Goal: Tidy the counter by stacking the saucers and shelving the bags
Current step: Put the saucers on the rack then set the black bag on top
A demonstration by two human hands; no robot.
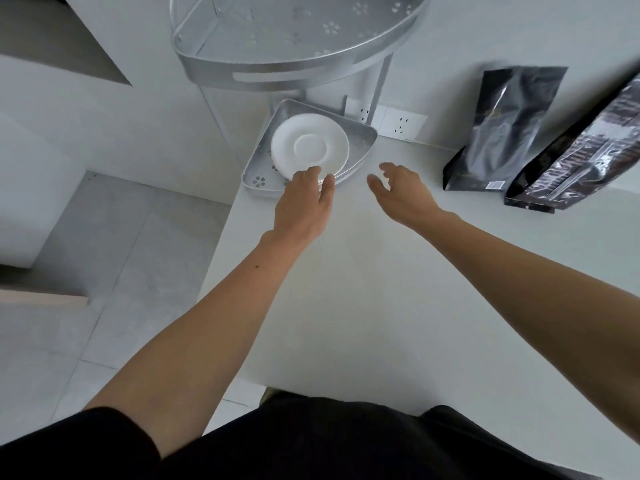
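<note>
White saucers (309, 146) lie stacked on the bottom tier (363, 136) of a silver corner rack. My left hand (304, 206) reaches to the stack's near rim, its fingertips touching the edge of the saucers. My right hand (403, 192) hovers over the white counter (363, 289) just right of the rack, fingers spread and holding nothing. Two dark glossy bags stand on the counter to the right: one (505, 133) upright near the wall, the other (581, 150) leaning at the right edge of view.
The rack's upper tier (298, 39) overhangs the saucers. Wall sockets (398, 123) sit behind the rack. The counter's left edge drops to a grey tiled floor (121, 271).
</note>
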